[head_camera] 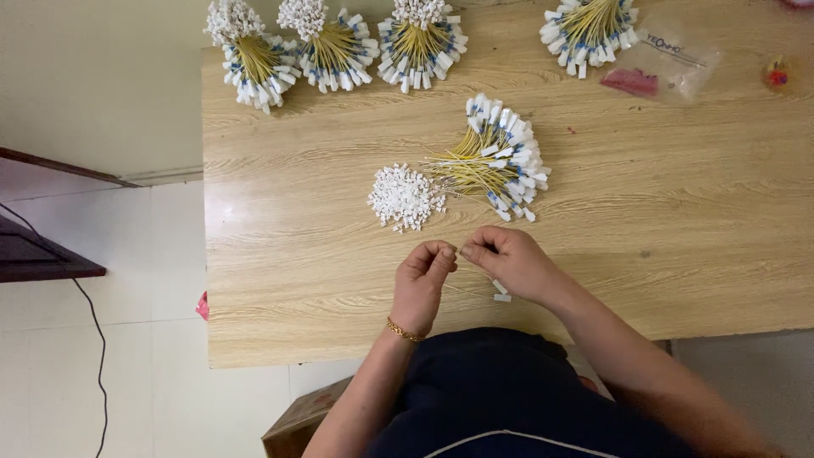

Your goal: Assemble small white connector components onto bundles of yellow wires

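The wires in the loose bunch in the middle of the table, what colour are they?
Yellow wires, with white and blue ends, seen in the head view.

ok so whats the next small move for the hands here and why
Probably press the small white piece onto the wire end: the left hand and right hand meet fingertip to fingertip, a thin yellow wire trails from the right, and the pile of white caps lies just ahead.

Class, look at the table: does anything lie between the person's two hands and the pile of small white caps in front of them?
Nothing visible does. Bare wooden table lies between the left hand, the right hand and the pile of white caps. The loose bundle of yellow wires lies to the pile's right, beside it, not in the way.
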